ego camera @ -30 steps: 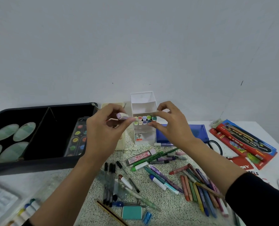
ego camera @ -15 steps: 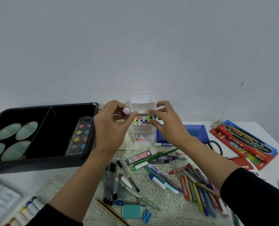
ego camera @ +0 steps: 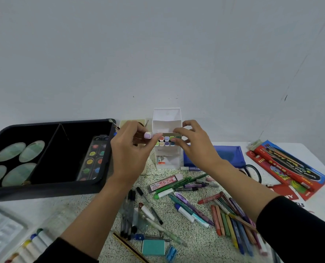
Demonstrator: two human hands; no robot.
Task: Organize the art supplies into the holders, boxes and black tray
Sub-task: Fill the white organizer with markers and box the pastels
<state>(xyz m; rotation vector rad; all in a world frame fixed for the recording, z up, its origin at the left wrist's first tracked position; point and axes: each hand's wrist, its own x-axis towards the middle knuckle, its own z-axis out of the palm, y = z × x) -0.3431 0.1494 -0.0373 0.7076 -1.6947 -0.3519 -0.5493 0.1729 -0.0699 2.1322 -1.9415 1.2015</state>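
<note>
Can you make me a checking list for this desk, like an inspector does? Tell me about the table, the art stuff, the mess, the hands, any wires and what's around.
Surface: speckled table, mostly covered with supplies.
Job's things: white holder with markers in its middle tier; black tray holds a paint palette and four green ovals.
Clutter: crayons, pens, scissors, eraser and sharpener lie loose on the table.
Hands: left hand pinches a lilac-capped marker beside the holder's middle tier; right hand grips the holder's right edge.
Cables: nothing seen.
Surroundings: plain pale wall behind; blue pouch and red box at the right.
</note>
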